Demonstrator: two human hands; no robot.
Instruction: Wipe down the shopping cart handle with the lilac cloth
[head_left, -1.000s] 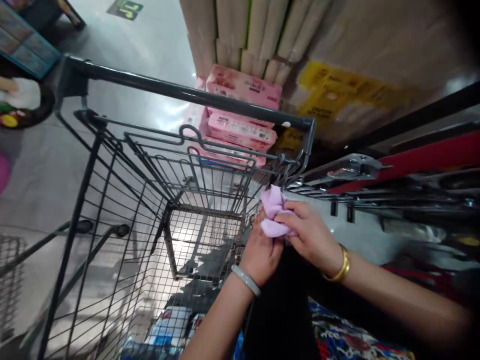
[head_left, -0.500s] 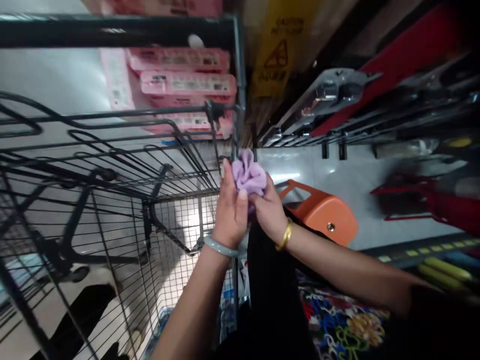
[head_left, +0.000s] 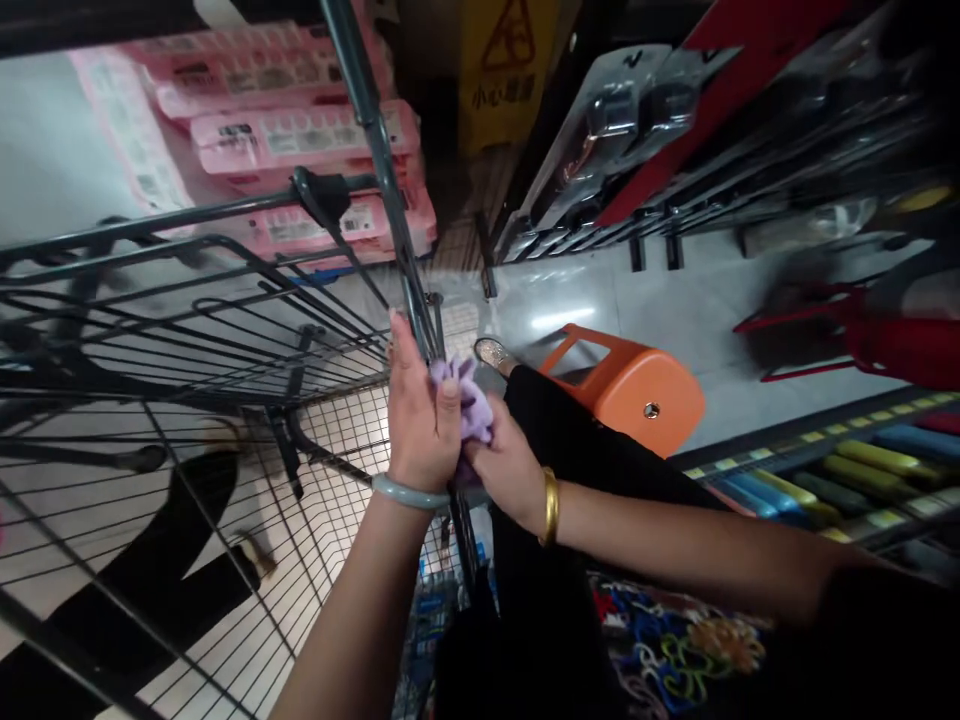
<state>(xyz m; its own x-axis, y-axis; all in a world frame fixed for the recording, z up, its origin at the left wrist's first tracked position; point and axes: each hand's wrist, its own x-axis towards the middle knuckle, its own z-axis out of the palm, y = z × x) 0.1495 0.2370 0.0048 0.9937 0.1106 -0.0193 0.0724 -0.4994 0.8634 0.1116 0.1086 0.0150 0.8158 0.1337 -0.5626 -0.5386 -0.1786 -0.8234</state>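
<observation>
A crumpled purple cloth (head_left: 475, 408) is bunched in my right hand (head_left: 516, 472), whose fingers are closed around it. My left hand (head_left: 418, 415) stands upright beside it, fingers stretched out flat, with the thumb against the cloth's left edge. Both hands are at the dark metal rail (head_left: 397, 225) of a wire shopping cart (head_left: 225, 365). Whether the cloth wraps the rail cannot be seen, since my hands cover that spot. A pale bangle (head_left: 409, 492) circles my left wrist and a gold one (head_left: 550, 508) my right.
Pink packages (head_left: 300, 135) are stacked behind the cart. An orange stool (head_left: 649, 395) stands at right, near hanging packaged goods (head_left: 600, 130) and a yellow caution sign (head_left: 502, 75). Beyond the cart's wires, another person's dark-clad legs (head_left: 172, 540) show. Colourful items (head_left: 682, 650) lie below my right arm.
The view has shifted, and the cart's rail now slants. Both hands and the purple cloth appear lower and further left. My left hand's fingers have straightened away from the cloth.
</observation>
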